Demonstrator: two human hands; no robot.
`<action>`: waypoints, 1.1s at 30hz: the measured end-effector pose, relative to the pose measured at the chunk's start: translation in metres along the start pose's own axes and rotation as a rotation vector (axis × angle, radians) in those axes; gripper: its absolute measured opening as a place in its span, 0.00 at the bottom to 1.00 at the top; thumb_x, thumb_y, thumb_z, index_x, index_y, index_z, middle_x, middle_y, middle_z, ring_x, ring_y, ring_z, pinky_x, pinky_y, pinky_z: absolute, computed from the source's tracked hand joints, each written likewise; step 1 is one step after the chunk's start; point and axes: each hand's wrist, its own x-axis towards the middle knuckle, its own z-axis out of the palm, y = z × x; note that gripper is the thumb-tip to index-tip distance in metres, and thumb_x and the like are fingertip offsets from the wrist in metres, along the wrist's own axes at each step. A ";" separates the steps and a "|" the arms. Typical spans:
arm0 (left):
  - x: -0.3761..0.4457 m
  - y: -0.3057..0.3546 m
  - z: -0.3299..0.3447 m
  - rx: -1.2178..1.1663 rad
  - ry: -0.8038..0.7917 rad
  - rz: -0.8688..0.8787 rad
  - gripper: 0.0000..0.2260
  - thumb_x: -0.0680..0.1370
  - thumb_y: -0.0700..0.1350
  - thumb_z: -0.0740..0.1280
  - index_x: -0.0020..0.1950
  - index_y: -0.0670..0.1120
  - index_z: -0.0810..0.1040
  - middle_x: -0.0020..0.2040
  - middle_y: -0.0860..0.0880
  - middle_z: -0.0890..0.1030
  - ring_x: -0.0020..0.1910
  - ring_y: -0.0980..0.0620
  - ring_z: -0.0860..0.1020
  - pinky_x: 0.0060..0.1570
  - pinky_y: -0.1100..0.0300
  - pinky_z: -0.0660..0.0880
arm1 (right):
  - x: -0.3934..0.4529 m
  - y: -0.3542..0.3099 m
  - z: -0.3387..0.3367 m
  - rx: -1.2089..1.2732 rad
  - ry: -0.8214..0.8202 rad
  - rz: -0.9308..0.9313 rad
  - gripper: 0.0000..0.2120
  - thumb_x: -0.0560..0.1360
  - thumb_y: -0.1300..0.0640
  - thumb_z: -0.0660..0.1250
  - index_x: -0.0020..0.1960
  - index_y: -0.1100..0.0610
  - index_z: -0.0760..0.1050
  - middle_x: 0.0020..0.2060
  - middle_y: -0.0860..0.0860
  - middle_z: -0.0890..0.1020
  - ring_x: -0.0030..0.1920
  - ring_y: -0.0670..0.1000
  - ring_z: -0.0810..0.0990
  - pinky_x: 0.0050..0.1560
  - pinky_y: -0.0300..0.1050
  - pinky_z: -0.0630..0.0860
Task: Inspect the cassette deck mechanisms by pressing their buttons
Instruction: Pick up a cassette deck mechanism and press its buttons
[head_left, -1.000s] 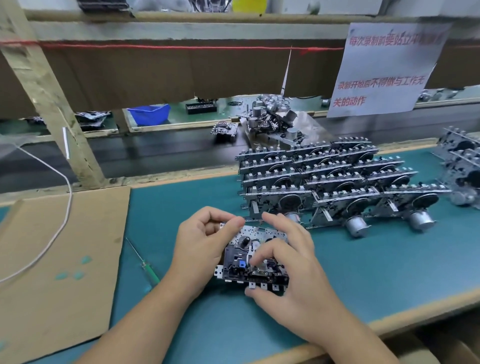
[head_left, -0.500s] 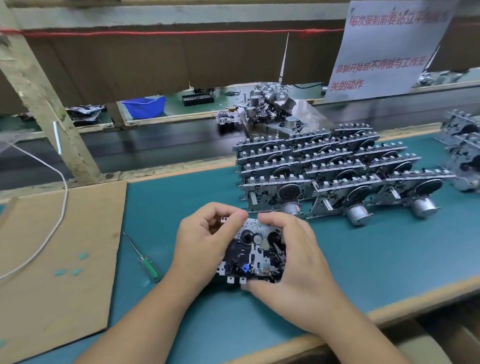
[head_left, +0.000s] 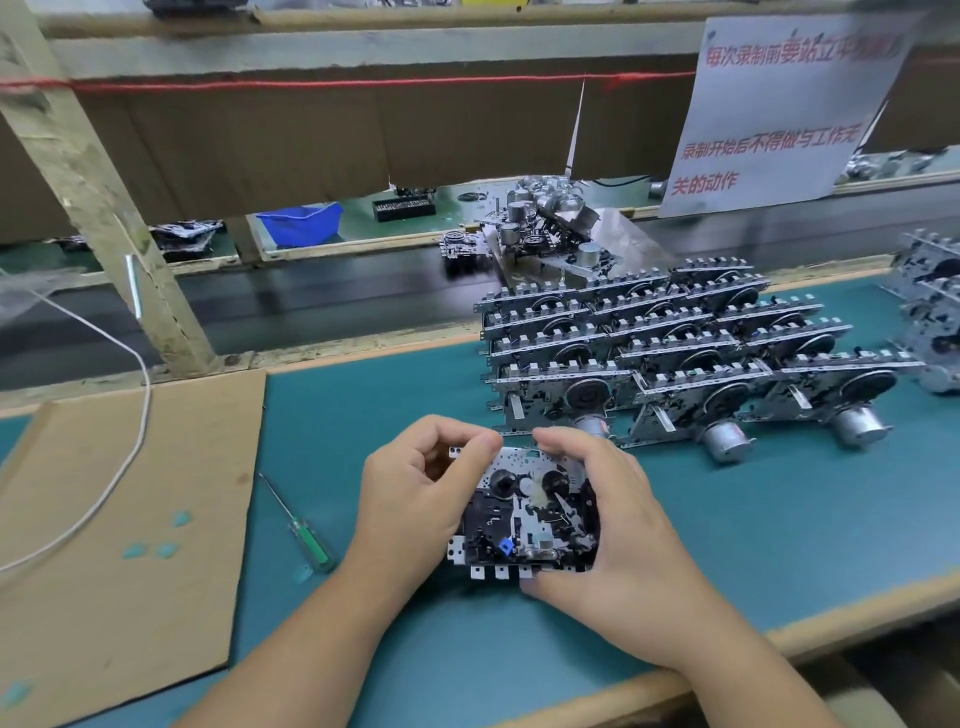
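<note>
Both hands hold one cassette deck mechanism (head_left: 524, 514) just above the teal desk (head_left: 779, 545), near its front edge. The left hand (head_left: 415, 499) has its grip clamped on the mechanism's left side, thumb curled over the top-left corner and fingers folded behind it. The right hand (head_left: 613, 525) wraps the right side — its grip is also clamped on the mechanism, fingers arched over the upper edge and the thumb under the lower edge by the row of small metal tabs. The mechanism faces up toward the camera, showing two round hubs, dark parts and a small blue piece low in the middle.

Behind the hands, well toward the back of the desk, stand rows of cassette deck mechanisms (head_left: 665, 358) packed side by side, with silver motors sticking out of the front row. More of them sit at the far right edge (head_left: 935, 322). A green-handled screwdriver (head_left: 306, 530) lies on the desk to the left of the left hand, beside a cardboard sheet (head_left: 130, 545) with a white cable (head_left: 124, 447) looping across it. A loose heap of mechanisms (head_left: 545, 228) rests beyond the desk — a blue bin (head_left: 301, 221) lies further left, and a paper sign with red writing (head_left: 779, 109) hangs above right
</note>
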 end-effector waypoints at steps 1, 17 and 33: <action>0.000 0.000 0.000 0.001 0.002 0.001 0.06 0.71 0.57 0.73 0.42 0.56 0.84 0.27 0.50 0.79 0.24 0.55 0.75 0.28 0.66 0.71 | -0.001 0.000 0.000 0.012 0.007 0.002 0.45 0.60 0.53 0.80 0.71 0.38 0.63 0.64 0.26 0.66 0.70 0.37 0.62 0.69 0.35 0.62; 0.008 -0.001 -0.005 -0.032 0.022 -0.047 0.04 0.76 0.45 0.77 0.43 0.53 0.86 0.35 0.54 0.84 0.33 0.59 0.76 0.36 0.67 0.74 | 0.000 0.001 -0.005 0.115 -0.055 0.049 0.51 0.62 0.57 0.80 0.74 0.29 0.58 0.72 0.34 0.56 0.74 0.37 0.60 0.69 0.39 0.67; 0.007 0.004 -0.007 -0.110 0.014 -0.123 0.12 0.68 0.59 0.76 0.44 0.52 0.87 0.38 0.48 0.86 0.37 0.54 0.80 0.40 0.58 0.79 | -0.002 0.010 -0.011 0.257 -0.129 0.048 0.42 0.64 0.59 0.76 0.71 0.35 0.66 0.76 0.35 0.51 0.75 0.41 0.61 0.65 0.45 0.72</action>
